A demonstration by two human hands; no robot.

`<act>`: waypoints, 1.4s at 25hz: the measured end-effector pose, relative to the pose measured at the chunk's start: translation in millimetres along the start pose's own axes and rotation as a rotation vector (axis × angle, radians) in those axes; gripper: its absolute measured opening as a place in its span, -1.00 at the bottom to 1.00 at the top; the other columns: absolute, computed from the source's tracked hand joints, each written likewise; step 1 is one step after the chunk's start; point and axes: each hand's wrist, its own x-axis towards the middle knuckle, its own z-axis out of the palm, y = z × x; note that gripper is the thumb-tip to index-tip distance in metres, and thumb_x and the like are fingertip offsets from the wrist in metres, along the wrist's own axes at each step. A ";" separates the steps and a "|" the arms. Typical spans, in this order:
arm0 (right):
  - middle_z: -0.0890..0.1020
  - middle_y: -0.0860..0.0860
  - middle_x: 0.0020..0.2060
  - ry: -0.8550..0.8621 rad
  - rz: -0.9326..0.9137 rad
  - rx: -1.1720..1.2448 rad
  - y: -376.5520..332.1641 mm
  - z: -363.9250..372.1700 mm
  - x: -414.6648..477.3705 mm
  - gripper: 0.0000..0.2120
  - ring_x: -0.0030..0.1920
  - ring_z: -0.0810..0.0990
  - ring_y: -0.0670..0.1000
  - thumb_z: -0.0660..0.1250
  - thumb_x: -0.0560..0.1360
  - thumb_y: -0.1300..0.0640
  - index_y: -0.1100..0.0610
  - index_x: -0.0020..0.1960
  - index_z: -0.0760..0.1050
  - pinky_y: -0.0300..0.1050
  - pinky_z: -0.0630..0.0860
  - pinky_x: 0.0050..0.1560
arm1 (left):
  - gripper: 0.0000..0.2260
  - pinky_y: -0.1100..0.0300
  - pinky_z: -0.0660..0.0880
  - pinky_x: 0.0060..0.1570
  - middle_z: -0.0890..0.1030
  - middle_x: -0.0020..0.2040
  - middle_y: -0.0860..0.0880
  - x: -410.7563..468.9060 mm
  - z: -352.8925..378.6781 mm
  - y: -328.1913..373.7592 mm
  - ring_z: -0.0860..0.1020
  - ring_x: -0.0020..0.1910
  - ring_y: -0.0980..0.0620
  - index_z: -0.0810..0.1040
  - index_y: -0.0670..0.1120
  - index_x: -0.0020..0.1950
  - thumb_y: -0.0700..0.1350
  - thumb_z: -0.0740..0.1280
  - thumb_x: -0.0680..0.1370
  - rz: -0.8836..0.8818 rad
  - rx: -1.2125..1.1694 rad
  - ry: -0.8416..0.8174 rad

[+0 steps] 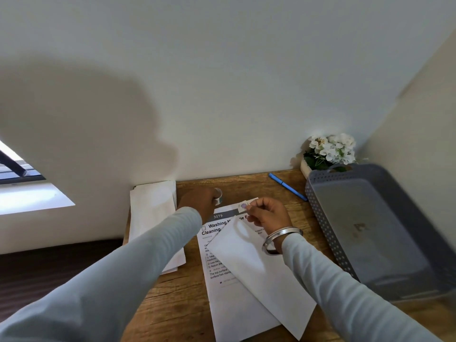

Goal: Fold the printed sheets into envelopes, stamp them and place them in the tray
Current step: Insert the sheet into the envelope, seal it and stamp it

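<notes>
A white envelope [261, 272] lies slanted over a printed sheet [217, 245] headed "Washing Machine" on the wooden desk [177, 299]. Above the sheet's top edge, my right hand [269, 213] pinches a small stamp [246, 204] between its fingertips. My left hand [199, 201] is stretched toward the back of the desk and grips a small metallic roll [218, 195]. A grey perforated tray [370, 230] stands at the right with nothing visible inside it.
A stack of white envelopes [155, 218] lies at the left edge of the desk. A blue pen [287, 186] rests near the back wall. A pot of white flowers [328, 151] stands in the back right corner behind the tray.
</notes>
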 end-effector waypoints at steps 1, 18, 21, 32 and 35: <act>0.68 0.06 -0.31 0.003 0.015 0.011 1.7 -1.8 1.0 -0.84 -0.33 0.62 0.00 0.55 0.42 0.19 0.25 -0.12 0.61 -0.05 0.52 -0.23 | -0.73 0.05 0.59 0.05 0.66 0.13 -0.05 6.5 0.5 0.8 0.62 0.02 -0.12 0.61 0.07 0.17 -0.21 0.25 0.59 0.000 0.030 -0.004; 0.71 0.11 -0.25 0.004 0.209 0.242 0.8 7.1 -13.4 -0.86 -0.27 0.65 0.05 0.56 0.39 0.23 0.23 -0.08 0.66 0.00 0.60 -0.13 | -0.81 0.14 0.64 -0.20 0.68 0.01 0.06 -45.7 11.5 18.7 0.65 -0.06 0.05 0.65 0.05 0.10 0.00 0.49 0.51 -0.059 -0.868 -0.111; 0.72 0.14 -0.21 -0.042 0.216 0.189 4.8 15.5 -24.5 -0.87 -0.27 0.67 0.04 0.55 0.40 0.24 0.22 -0.07 0.67 -0.04 0.61 -0.16 | -0.94 0.12 0.65 -0.23 0.68 -0.13 -0.03 -60.1 15.2 17.6 0.66 -0.16 0.00 0.65 -0.03 -0.07 -0.06 0.46 0.54 -0.095 -0.852 -0.092; 0.71 0.13 -0.20 -0.126 0.027 -0.169 8.4 10.4 -34.9 -0.75 -0.29 0.69 0.01 0.55 0.40 0.23 0.14 0.03 0.57 -0.05 0.59 -0.22 | -0.97 0.05 0.67 -0.16 0.67 -0.11 -0.05 -61.8 18.5 10.5 0.65 -0.11 -0.06 0.62 -0.02 -0.11 -0.09 0.38 0.51 -0.045 -0.662 -0.236; 0.71 0.11 -0.25 -0.101 0.003 -0.234 11.4 8.4 -32.8 -0.80 -0.32 0.69 0.02 0.55 0.41 0.23 0.15 -0.02 0.57 -0.08 0.58 -0.28 | -0.96 0.03 0.66 -0.08 0.66 -0.09 0.04 -57.4 19.2 13.8 0.63 -0.09 -0.02 0.61 0.05 -0.09 -0.02 0.39 0.54 -0.031 -0.553 -0.211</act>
